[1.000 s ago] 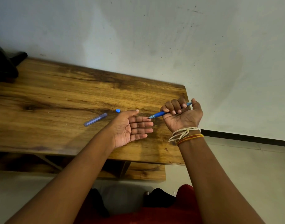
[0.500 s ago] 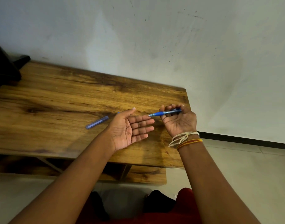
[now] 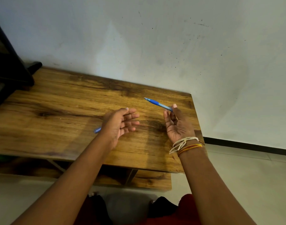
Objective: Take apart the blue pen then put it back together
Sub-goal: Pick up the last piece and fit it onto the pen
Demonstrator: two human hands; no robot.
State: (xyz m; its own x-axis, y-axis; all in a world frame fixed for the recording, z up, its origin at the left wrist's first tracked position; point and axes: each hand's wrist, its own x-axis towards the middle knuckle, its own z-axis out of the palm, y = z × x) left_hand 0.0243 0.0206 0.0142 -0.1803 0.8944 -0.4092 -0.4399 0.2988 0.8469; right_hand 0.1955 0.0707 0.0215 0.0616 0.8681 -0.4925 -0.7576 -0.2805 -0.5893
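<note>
**A:** Is there any writing or a brand to read on the pen?

**B:** None that can be made out; the blue pen (image 3: 158,104) is too small and slightly blurred for any lettering.

**A:** Where is it, and which way does it point?

**B:** It is held above the far right part of the wooden counter (image 3: 74,98). Its long axis runs on a slant, with the pointed tip up and to the left, towards the wall, and the other end down and to the right, inside the right hand (image 3: 178,124).

**A:** How does that hand hold it?

**B:** The right hand is palm up, thumb and fingertips pinching the pen's lower end. Cream and orange threads (image 3: 185,144) circle the wrist.

**A:** And the left hand?

**B:** The left hand (image 3: 121,122) is spread, palm turned towards the right, fingers loosely extended, holding nothing. It hovers over the middle of the counter, well apart from the pen.

**A:** Anything else on the counter?

**B:** A pale blue piece (image 3: 97,130) lies on the wood, mostly hidden behind the left wrist. A dark object (image 3: 11,73) stands at the far left.
</note>
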